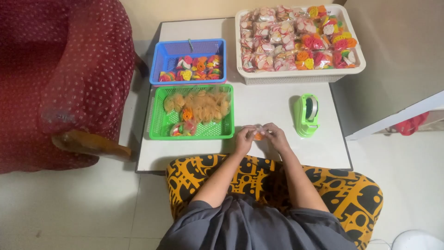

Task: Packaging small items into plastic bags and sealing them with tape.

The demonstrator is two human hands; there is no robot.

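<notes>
Left hand and right hand together pinch one small orange packet near the table's front edge; three baskets stand behind: green, blue, white; one green tape dispenser sits right.

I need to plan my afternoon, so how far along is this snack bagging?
Done: the white basket is nearly full of sealed packets. In hand: the left hand and right hand hold one small orange packet together. Left: loose crackers in the green basket and blue basket.

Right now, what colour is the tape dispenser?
Bright green; the tape dispenser shows best in the head view.
</notes>
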